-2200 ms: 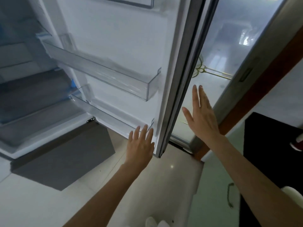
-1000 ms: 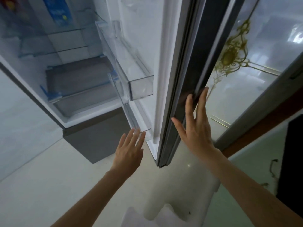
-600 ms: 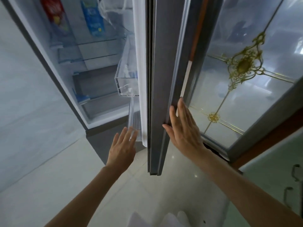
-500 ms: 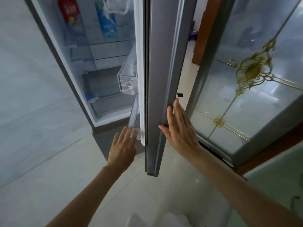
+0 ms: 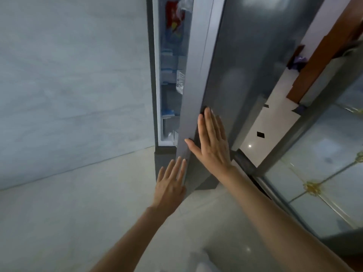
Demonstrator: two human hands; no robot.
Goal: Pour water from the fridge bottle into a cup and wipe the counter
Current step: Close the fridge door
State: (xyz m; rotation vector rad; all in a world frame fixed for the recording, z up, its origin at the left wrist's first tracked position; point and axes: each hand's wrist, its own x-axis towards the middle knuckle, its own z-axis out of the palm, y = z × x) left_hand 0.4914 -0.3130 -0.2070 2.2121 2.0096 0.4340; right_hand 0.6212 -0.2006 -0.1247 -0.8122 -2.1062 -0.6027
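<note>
The grey fridge door stands only a narrow gap from the fridge body. My right hand lies flat with straight fingers against the door's outer face near its lower edge. My left hand is lower, fingers straight, its fingertips at the door's bottom edge. Through the gap I see the fridge interior with shelves and a red packet near the top. No bottle or cup is in view.
A pale tiled wall is on the left. A glass sliding door with gold ornament stands on the right, beside a brown wooden frame. Pale floor tiles lie below.
The fridge door has swung from wide open to nearly shut. My right hand went from the door's edge to flat on its outer face; my left hand followed the bottom edge.
</note>
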